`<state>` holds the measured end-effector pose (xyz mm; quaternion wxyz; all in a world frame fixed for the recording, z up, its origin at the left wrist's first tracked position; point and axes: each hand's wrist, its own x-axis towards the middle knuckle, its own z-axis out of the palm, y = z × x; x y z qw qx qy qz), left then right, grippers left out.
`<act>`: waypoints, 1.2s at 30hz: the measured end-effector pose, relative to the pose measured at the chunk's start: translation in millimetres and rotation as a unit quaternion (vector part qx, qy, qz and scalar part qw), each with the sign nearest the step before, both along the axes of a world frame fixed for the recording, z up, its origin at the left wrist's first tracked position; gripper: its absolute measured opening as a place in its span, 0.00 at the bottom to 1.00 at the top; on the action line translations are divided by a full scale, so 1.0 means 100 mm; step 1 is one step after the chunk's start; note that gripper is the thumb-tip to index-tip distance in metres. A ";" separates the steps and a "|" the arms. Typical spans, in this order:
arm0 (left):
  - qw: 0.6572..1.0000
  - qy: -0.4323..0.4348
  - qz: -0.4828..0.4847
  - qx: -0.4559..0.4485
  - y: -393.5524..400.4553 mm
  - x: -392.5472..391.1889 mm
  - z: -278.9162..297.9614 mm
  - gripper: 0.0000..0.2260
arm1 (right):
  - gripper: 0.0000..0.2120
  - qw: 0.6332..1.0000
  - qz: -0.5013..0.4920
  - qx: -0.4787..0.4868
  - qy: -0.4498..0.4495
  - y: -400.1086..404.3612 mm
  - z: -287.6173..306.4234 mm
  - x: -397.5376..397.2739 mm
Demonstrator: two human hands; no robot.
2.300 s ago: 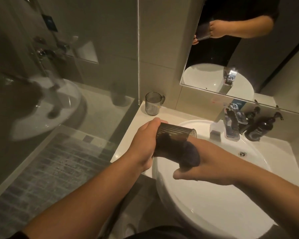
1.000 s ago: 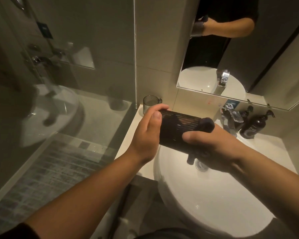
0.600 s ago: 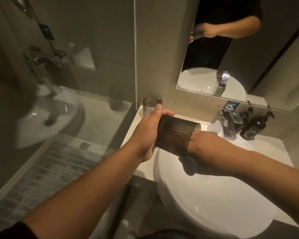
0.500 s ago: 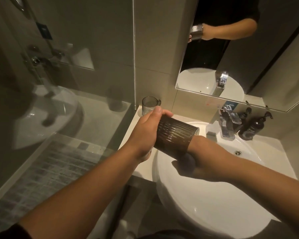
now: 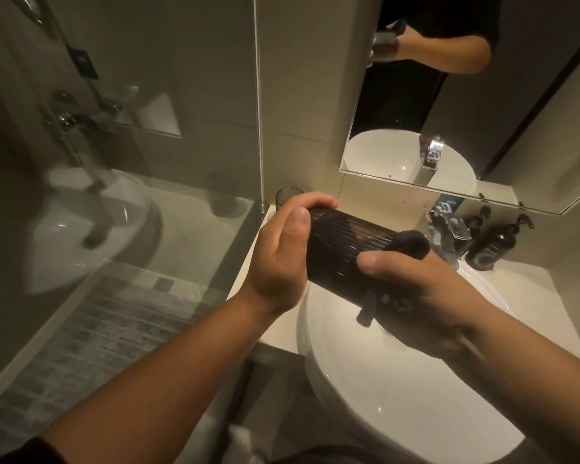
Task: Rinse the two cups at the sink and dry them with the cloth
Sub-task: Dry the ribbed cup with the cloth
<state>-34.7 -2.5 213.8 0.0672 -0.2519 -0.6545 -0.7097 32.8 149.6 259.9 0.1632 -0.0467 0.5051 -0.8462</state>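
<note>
Left hand (image 5: 278, 259) gripped base of ribbed cup (image 5: 342, 252), held sideways over sink (image 5: 399, 396); right hand (image 5: 412, 296) pinched cloth (image 5: 412, 244) at cup's mouth; second cup (image 5: 287, 197) stood on tabletop (image 5: 275, 329).

Both forearms bare, reaching in from the lower edge and converging toward centre frame. Left hand (image 5: 283, 249) wraps one end of a dark ribbed cup (image 5: 342, 252), fingers curled over the top, thumb flat on the near side. Right hand (image 5: 412, 296) grips the cup's other end, thumb pointing left, pressing a dark cloth (image 5: 412, 244) against it. Left wrist bent slightly inward.
</note>
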 end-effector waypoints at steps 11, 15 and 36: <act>0.926 -0.345 -0.153 -0.012 0.03 -0.08 0.20 0.25 | 0.03 0.511 0.170 0.705 0.460 0.24 0.10 -0.05; 0.957 -0.276 -0.088 -0.027 0.12 -0.04 0.11 0.19 | 0.02 0.590 0.121 0.674 0.428 0.27 -0.03 -0.02; 0.956 -0.254 -0.143 -0.009 0.04 0.03 -0.04 0.22 | 0.10 0.875 0.038 0.441 0.197 0.31 0.14 0.08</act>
